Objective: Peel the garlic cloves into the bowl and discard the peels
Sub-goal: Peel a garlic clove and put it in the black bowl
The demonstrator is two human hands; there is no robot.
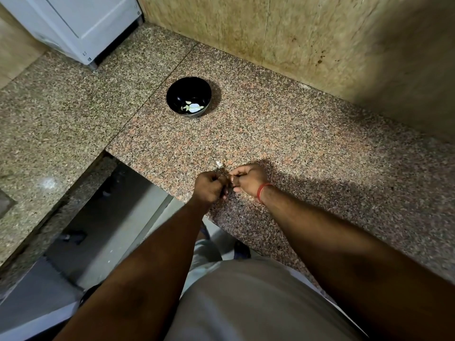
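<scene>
Black bowl (188,97) with pale garlic cloves (193,107), speckled pink-brown granite counter (283,134), red wristband (263,191).

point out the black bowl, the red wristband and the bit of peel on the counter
black bowl (172,94): head view, bare inner wall
red wristband (263,192): head view, band on the right wrist
bit of peel (218,164): head view, its middle

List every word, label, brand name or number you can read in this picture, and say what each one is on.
None: no readable text shows anywhere in this view.
White appliance at the top left: no lettering can be made out on it.
Black bowl: plain, no print.
Red wristband on the right wrist: plain, no writing.
Counter and wall tiles: only speckles and stains.
</scene>
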